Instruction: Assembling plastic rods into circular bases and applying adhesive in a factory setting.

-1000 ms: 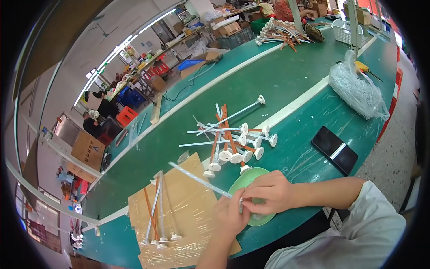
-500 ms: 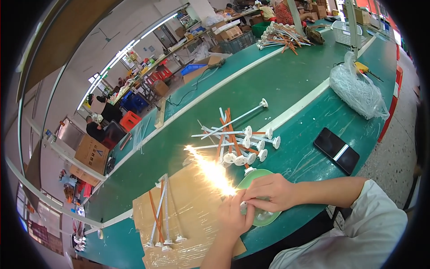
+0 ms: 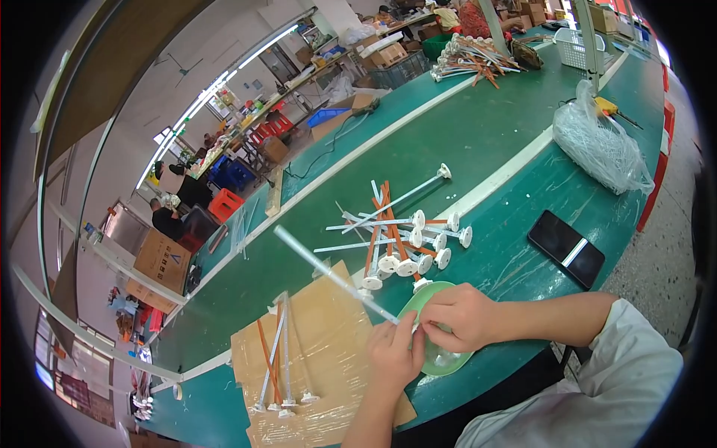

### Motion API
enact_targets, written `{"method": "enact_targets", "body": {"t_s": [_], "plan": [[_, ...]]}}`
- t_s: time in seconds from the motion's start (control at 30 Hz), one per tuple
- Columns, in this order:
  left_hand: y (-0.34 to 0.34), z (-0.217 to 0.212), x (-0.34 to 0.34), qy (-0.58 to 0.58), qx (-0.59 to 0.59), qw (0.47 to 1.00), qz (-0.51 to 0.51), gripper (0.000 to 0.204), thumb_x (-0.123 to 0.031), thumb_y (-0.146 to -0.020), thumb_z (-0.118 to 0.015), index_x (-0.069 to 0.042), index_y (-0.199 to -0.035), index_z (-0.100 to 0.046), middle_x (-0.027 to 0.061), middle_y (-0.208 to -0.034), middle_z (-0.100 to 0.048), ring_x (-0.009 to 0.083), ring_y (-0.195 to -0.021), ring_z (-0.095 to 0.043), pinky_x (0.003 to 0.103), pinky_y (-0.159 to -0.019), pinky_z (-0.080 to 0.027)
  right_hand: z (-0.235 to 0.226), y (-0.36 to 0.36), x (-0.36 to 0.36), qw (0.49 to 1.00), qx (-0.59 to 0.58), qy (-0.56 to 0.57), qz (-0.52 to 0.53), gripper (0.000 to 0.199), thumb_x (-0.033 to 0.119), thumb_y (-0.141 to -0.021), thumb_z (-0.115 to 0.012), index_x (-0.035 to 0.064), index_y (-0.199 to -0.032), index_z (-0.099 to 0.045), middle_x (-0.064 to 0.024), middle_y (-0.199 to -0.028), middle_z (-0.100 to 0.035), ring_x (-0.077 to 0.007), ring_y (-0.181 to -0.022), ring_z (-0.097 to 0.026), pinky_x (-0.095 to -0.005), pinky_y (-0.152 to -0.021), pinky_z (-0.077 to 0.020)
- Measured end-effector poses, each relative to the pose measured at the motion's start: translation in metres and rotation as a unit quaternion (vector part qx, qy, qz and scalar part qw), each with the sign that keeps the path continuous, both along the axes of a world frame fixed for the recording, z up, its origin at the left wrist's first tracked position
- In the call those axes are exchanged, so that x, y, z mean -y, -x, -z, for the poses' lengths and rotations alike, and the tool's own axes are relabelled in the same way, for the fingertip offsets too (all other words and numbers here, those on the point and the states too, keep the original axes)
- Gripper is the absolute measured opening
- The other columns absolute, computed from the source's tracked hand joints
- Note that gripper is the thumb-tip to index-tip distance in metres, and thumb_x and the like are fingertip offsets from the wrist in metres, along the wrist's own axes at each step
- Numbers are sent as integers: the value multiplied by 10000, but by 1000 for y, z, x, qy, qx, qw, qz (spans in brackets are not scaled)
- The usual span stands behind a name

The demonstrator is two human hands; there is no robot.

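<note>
My left hand [image 3: 393,357] grips a long pale, translucent rod [image 3: 321,266] near its lower end. The rod slants up and away to the left, over the sheet of brown cardboard [image 3: 343,373]. Close beside it, my right hand [image 3: 459,317] is closed, its fingertips pinched together at the rod's lower end; whatever small part lies between them is hidden. Under both hands sits a green bowl [image 3: 424,295] with small clear or whitish pieces inside. Beyond the bowl lies a crossed heap of white and orange rods with round white bases [image 3: 407,267].
Several similar rods [image 3: 277,358] lie on the cardboard at left. A black phone [image 3: 565,250] rests at right, with a clear plastic bag [image 3: 601,145] and a yellow-handled tool [image 3: 609,107] behind. Farther off are another rod heap [image 3: 478,60] and a white basket [image 3: 575,52].
A bright, spark-like glare ran along the rod half a second ago; now the rod looks pale and unlit. Both hands stay almost in place, and the whole view has shifted slightly.
</note>
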State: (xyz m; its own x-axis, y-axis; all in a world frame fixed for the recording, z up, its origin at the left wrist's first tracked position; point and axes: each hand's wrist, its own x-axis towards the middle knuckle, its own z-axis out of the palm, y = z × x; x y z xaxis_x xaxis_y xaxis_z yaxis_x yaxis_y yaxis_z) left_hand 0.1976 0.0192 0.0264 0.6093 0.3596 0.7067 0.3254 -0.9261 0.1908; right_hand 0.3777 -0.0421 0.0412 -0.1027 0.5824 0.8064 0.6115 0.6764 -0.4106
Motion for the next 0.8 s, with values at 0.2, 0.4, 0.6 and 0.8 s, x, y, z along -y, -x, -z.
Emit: {"method": "enact_targets", "body": {"t_s": [0.2,0.4,0.6,0.8], "plan": [[1,0,0,69,-2,997,-18,242,-7,-820,-663,16,-1059,-632,164,-775,-680,325,-673,-669,371,-622,-521,2,-10,-1,994,43,89,38,135,120,-690,-694,67,-755,-589,-81,-704,-586,-283,-630,-613,-367,-526,-497],[2,4,-1,114,66,991,-39,184,-40,-895,-605,26,-1067,-617,146,-751,-697,275,-684,-694,353,-639,-525,16,-8,0,970,204,101,-87,192,232,-751,-706,81,-853,-642,-74,-881,-626,-262,-888,-608,-404,-733,-529],[4,5,4,114,2,993,-37,175,-51,-895,-609,10,-1059,-625,126,-758,-704,291,-683,-688,361,-650,-525,22,-9,-3,917,291,202,-181,203,225,-777,-675,55,-887,-671,-117,-973,-627,-289,-923,-611,-416,-800,-534],[4,7,0,120,-3,992,-29,182,-51,-885,-624,-8,-1062,-634,140,-771,-696,307,-675,-678,371,-647,-521,26,-4,-6,945,224,173,-163,161,207,-783,-663,51,-818,-662,-101,-929,-635,-316,-910,-616,-438,-797,-526]]}}
